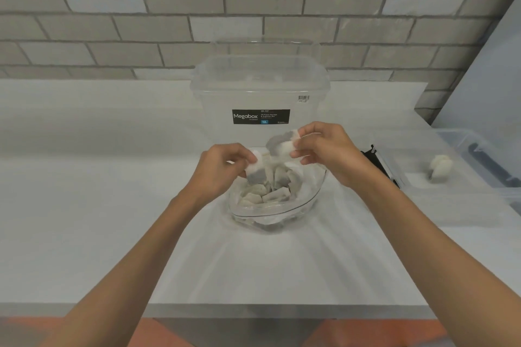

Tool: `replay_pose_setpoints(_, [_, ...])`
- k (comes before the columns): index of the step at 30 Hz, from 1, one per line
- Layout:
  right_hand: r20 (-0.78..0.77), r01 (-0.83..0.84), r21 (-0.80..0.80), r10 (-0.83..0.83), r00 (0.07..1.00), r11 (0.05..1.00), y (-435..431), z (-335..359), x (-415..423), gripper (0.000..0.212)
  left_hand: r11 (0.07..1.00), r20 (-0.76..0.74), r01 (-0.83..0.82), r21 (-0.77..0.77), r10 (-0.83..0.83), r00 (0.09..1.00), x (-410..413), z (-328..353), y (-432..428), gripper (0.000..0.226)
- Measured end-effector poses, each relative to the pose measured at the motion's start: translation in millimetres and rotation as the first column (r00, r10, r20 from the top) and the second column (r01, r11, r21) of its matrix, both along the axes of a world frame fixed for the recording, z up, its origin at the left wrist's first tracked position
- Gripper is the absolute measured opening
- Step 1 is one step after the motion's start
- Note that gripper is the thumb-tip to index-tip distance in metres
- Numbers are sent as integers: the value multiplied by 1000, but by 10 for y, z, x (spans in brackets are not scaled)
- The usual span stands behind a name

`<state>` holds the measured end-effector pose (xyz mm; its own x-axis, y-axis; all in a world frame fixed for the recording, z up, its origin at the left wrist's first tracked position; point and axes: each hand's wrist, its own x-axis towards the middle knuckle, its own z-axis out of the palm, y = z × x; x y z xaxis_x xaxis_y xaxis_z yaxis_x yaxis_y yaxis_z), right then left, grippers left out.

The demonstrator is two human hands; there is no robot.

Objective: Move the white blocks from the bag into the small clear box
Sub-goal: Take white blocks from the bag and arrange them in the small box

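Pinching one white block (256,170), the left grip (222,169) is hovering over the open bag (272,218) while the right grip (328,149) is pinching another; the small clear box (406,149) is sitting rightward on the bench (112,183), nearest the right grip.

Bag (296,205) clear glossy plastic; blocks (275,194) matt white; table (112,205) smooth.
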<state>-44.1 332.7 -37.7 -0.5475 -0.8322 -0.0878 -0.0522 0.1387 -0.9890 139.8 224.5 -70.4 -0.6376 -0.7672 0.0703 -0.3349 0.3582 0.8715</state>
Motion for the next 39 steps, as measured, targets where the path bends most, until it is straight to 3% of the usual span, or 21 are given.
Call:
replay_pose_setpoints(2, [277, 23, -68, -3, 961, 997, 41, -17, 47, 13, 998, -26, 16, 57, -15, 1000, -53, 7, 36, 15])
replay_pose_setpoints(5, [596, 20, -124, 58, 801, 992, 75, -111, 123, 10, 990, -163, 73, 123, -52, 985, -156, 67, 117, 12])
replay_pose_setpoints(7, [702, -1, -139, 99, 705, 990, 87, -161, 177, 11, 989, -262, 93, 119, -59, 963, -224, 114, 170, 14])
replay_pose_setpoints(9, [714, -21, -140, 116, 691, 990, 101, -180, 230, 6, 992, -318, 70, 102, -35, 947, -284, 161, 189, 13])
replay_pose_setpoints(12, [473, -69, -76, 97, 876, 995, 127, -156, 241, 7, 998, -320, 28, 56, -9, 947, -355, 249, 162, 10])
replay_pose_setpoints(14, [132, -24, -31, 28, 991, 999, 148, -89, 155, 13, 999, -267, 21, -40, -31, 963, -390, 334, 122, 6])
replay_pose_setpoints(15, [-42, 27, -33, -28, 999, 999, 155, -29, 92, 16, 995, -230, 17, -102, -40, 972, -405, 385, 107, 9])
replay_pose_setpoints(17, [-293, 89, -102, -115, 949, 991, 167, 134, -56, 18, 979, -171, 27, -203, -63, 983, -450, 491, 81, 11])
replay_pose_setpoints(19, [-437, 50, -178, -124, 891, 983, 187, 326, -185, 14, 961, -119, 57, -269, -92, 989, -515, 592, 72, 8])
replay_pose_setpoints(22, [-618, -59, -152, -49, 785, 987, 244, 560, -343, 12, 949, -70, 118, -292, -145, 987, -653, 702, 100, 7])
replay_pose_setpoints(29, [-792, -105, 0, 64, 607, 994, 461, 849, -813, 9, 950, -90, 214, -227, -240, 967, -1132, 830, 241, 10])
replay_pose_setpoints(32, [-809, -60, 15, 47, 586, 998, 655, 950, -1073, 10, 936, -95, 249, -250, -280, 955, -1368, 859, 298, 5])
replay_pose_setpoints(37, [-815, 9, 67, 50, 578, 998, 1055, 1037, -1566, 10, 934, -113, 266, -238, -299, 948, -1804, 885, 449, 26])
replay_pose_setpoints(39, [-809, 25, 138, 98, 579, 990, 1203, 1004, -1793, 15, 925, -94, 286, -251, -317, 944, -1976, 879, 531, 24])
